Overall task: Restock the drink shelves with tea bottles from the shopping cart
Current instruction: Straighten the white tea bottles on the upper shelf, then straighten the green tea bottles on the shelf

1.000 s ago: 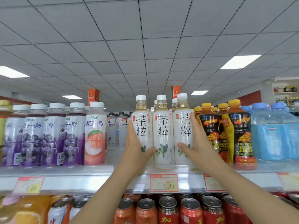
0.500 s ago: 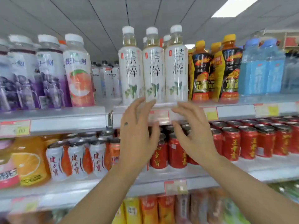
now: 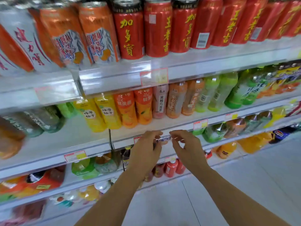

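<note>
Both my hands hang in front of the drink shelves and hold nothing. My left hand and my right hand are side by side, a small gap between them, fingers loosely curled, in front of a shelf edge. Just above them stands a row of tea and juice bottles: yellow bottles, orange bottles, a pink peach oolong bottle and green bottles. The white tea bottles and the shopping cart are out of view.
Red cans and orange-and-white cans fill the upper shelf. Lower shelves hold more bottles, among them small red ones and orange ones. A pale tiled floor lies at the lower right.
My hands let go of the white tea bottles on the top shelf and dropped down. My view swung downward from the top shelf to the lower shelves and the floor.
</note>
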Demonstrator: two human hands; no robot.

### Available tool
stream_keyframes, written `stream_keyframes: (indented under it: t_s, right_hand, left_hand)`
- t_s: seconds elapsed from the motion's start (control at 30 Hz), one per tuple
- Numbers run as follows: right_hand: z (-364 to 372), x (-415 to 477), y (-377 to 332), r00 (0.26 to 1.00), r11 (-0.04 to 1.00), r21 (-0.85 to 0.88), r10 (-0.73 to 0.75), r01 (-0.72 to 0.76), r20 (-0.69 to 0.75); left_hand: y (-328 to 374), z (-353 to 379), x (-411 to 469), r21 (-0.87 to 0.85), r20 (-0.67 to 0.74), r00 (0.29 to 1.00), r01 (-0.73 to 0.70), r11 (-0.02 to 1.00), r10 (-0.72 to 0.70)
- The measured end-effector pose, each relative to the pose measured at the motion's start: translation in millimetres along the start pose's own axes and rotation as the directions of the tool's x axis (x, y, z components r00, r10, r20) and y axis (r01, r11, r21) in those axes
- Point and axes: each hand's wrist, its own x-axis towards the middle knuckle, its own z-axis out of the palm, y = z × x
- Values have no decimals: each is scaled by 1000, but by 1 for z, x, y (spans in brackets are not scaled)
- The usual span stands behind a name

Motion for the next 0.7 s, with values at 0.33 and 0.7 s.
stream_keyframes:
  t_s: [0.33,0.7]
  right_hand:
    - [-79,-42,118,921,932,-37,361,-360,147]
    - [-253,-50,251,849,873,-143,487,-467,203]
  left_hand:
    - [50,126,-1,10,226,960,170,985,-168]
    - [206,270,24,-106,238,962,159,982,-131]
